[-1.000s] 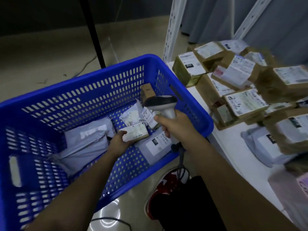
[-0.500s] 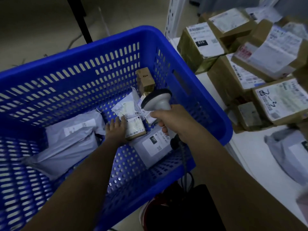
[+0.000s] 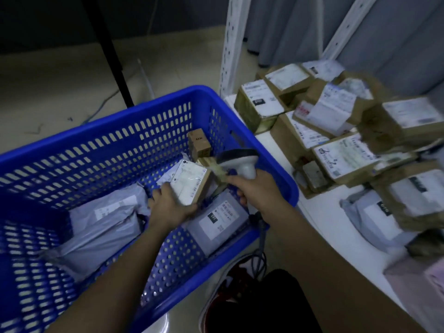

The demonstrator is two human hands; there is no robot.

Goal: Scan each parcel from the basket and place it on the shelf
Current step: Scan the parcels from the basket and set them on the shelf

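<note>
Inside the blue basket, the left hand grips a small labelled parcel — the right hand clasps the scanner.

White shelf to the right of the blue basket, loaded with a heap of brown labelled boxes. Nearer than the heap, a grey mailer bag flat on the board.

Parcel depot, labelled boxes on white shelf, scanner
</note>
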